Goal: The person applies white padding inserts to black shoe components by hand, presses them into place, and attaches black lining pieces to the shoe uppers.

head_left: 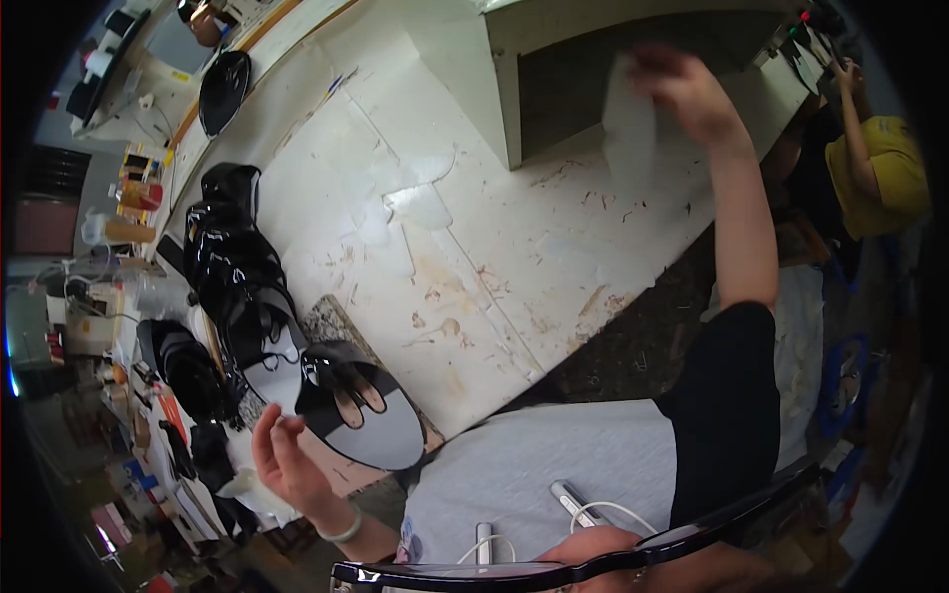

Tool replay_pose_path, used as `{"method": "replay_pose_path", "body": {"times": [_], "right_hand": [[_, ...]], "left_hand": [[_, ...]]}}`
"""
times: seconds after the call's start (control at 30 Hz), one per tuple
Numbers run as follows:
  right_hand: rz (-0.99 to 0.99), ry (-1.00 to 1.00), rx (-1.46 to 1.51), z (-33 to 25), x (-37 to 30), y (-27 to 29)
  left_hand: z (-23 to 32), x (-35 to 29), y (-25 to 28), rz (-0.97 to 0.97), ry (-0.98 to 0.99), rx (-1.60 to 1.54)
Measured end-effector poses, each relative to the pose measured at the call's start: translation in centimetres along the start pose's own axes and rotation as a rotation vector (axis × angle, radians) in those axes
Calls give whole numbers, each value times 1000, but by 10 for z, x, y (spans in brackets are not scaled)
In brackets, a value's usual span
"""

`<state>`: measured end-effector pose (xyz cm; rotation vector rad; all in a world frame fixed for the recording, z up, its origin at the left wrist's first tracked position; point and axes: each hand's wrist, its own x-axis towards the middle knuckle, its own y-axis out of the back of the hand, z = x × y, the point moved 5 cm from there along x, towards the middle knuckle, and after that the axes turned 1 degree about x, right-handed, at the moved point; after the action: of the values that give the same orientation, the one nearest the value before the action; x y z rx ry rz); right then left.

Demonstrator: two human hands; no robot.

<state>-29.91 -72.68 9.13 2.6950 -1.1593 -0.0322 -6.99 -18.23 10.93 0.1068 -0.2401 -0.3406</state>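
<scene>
My right hand is raised at the far right, in front of a box-like opening. A pale translucent sheet hangs from its fingers, smeared by motion. My left hand is at the lower left with its fingers loosely bent and apart, and nothing shows in them. Beside it lies a flat grey and black rounded piece with pinkish cut-outs. Behind that piece, a row of glossy black pieces overlaps along the table's left side. Clear, thin film-like pieces rest mid-table.
The white worktable is stained and scattered with scraps. A pale cabinet with a dark opening stands at its far side. Shelves on the left hold bottles and a black oval dish. A person in a yellow top is at far right.
</scene>
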Motion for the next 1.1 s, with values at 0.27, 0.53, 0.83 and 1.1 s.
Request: {"method": "replay_pose_path", "body": {"times": [0.27,0.53,0.83,1.1], "right_hand": [[-708,147,-47,54,-124,-176],[-513,214,-422,65,-55,-131],[354,333,-876,120,176,-88],[373,285,-832,135,210,-115]], "left_hand": [[8,-23,-109,-543,6,-90],[5,-27,0,-2,175,130],[-1,1,54,106,128,297],[-84,-42,122,86,152,898]]}}
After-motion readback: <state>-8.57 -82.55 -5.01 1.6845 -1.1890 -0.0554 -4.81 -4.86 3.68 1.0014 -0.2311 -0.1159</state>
